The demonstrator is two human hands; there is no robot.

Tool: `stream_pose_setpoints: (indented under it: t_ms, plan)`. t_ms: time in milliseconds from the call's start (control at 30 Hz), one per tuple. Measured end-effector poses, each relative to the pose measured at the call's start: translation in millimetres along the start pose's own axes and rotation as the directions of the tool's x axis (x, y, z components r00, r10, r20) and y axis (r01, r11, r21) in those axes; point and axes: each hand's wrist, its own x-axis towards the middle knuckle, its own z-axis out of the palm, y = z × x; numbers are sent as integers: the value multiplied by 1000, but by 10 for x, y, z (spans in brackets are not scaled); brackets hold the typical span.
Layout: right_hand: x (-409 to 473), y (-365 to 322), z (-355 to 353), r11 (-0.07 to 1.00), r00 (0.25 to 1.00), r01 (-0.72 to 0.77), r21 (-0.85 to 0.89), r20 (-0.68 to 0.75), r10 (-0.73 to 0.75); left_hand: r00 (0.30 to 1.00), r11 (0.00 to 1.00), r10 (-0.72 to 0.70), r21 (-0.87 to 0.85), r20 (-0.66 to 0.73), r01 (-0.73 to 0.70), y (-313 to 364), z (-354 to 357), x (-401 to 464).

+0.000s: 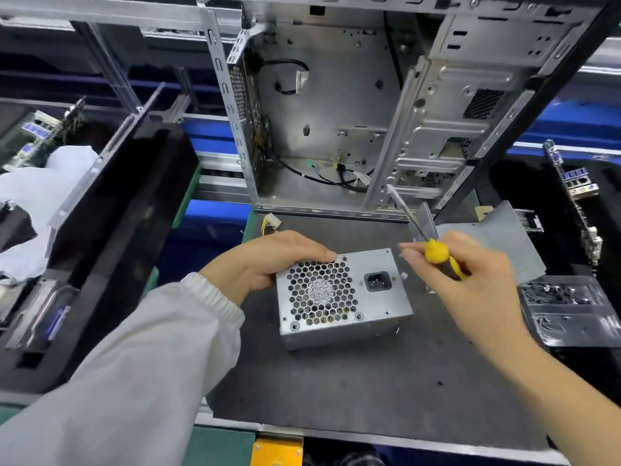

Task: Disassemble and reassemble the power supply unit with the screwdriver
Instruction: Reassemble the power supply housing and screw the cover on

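The left hand (268,260) holds the gray power box (342,297) on the dark mat (369,391). The right hand (467,284) holds a yellow screwdriver (437,252), tip pointing up. A big open computer case (353,112) stands behind.

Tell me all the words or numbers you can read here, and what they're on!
None can be read.
Power supply unit: bare metal, no words showing.
Blue labels on the circuit board at far left: too blurred.
Screwdriver handle: no writing visible.
Computer case: no readable marks.

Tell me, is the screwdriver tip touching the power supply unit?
Apart. The head view shows the screwdriver shaft pointing up and away from the power supply unit.
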Motion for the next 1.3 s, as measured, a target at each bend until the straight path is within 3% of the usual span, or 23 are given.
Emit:
stream_pose_setpoints:
  t_ms: [67,233,567,833,1000,1300]
  plan:
    - [248,-157,133,990,980,136,-49,154,-127,1000,1000,7,-15,9,-7,-5,-1,5]
    - [425,-81,362,936,905,278,-214,385,-181,998,997,63,-36,16,-63,-24,6,2]
    - [403,61,459,883,866,441,-163,335,-371,998,997,62,37,26,-63,-13,-6,-8]
    - [399,63,448,875,866,445,-192,341,-365,992,994,106,7,66,-107,15,-18,12]
    - [384,85,409,843,835,494,-215,386,-391,988,975,146,163,57,-154,58,-32,-6]
    - [386,62,389,649,729,673,-355,468,-500,996,976,81,197,39,-87,124,-4,4]
